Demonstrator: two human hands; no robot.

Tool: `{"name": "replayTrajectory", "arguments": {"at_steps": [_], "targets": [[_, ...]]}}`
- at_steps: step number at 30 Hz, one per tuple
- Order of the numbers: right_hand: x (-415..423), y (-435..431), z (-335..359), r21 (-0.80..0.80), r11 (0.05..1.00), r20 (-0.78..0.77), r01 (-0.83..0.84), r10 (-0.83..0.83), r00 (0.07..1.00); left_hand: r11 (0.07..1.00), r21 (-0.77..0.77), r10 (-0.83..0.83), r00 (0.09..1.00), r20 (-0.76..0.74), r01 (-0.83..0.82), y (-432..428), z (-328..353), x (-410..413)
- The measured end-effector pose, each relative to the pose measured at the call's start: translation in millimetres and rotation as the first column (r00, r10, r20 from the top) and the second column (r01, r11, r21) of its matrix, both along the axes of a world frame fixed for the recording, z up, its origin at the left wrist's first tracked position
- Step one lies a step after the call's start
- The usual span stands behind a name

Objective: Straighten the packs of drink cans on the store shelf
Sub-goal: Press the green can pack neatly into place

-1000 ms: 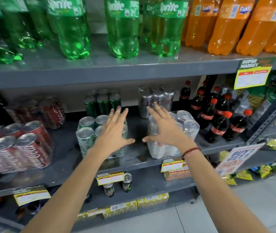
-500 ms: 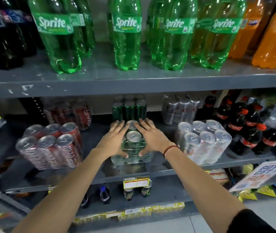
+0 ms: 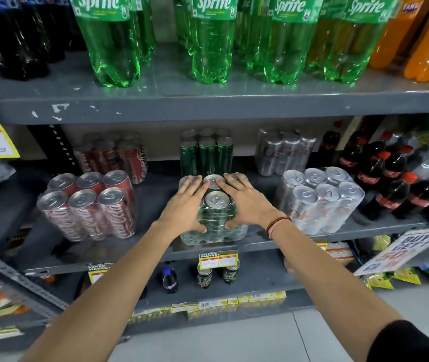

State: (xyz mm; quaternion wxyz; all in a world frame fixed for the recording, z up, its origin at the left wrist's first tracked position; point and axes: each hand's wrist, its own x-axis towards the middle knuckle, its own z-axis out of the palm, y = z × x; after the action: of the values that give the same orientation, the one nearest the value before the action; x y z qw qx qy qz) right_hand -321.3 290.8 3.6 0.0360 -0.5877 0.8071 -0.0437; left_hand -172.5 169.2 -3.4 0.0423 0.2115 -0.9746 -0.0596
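Green pack [image 3: 213, 223] stands at the front edge of the middle shelf [image 3: 155, 254], between the red pack [image 3: 87, 207] and the silver pack [image 3: 320, 199]. Left hand [image 3: 184, 207] and right hand [image 3: 247, 202] lie flat on its two sides, fingers spread over the can tops.

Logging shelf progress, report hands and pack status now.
Left hand and right hand both gripping green can pack. Pack at shelf front edge. Red pack, silver pack flank it, apart.
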Motion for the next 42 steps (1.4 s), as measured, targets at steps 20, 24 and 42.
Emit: {"name": "replayTrajectory", "arguments": {"at_steps": [20,24,42], "targets": [[-4.9,2.6,11.6,0.057,0.998,0.061,-0.020,0.016,0.998,0.992,0.117,0.037,0.999,-0.005,-0.036,6.7,16.1,-0.3],[-4.4,1.8,10.7,0.059,0.998,0.053,-0.020,0.017,0.998,0.991,0.131,0.039,0.999,0.008,-0.039,5.5,17.8,0.1],[-1.7,11.0,11.8,0.053,0.998,0.088,-0.025,0.021,0.996,0.992,0.118,0.042,0.999,0.012,-0.043,14.0,15.3,6.2]]}}
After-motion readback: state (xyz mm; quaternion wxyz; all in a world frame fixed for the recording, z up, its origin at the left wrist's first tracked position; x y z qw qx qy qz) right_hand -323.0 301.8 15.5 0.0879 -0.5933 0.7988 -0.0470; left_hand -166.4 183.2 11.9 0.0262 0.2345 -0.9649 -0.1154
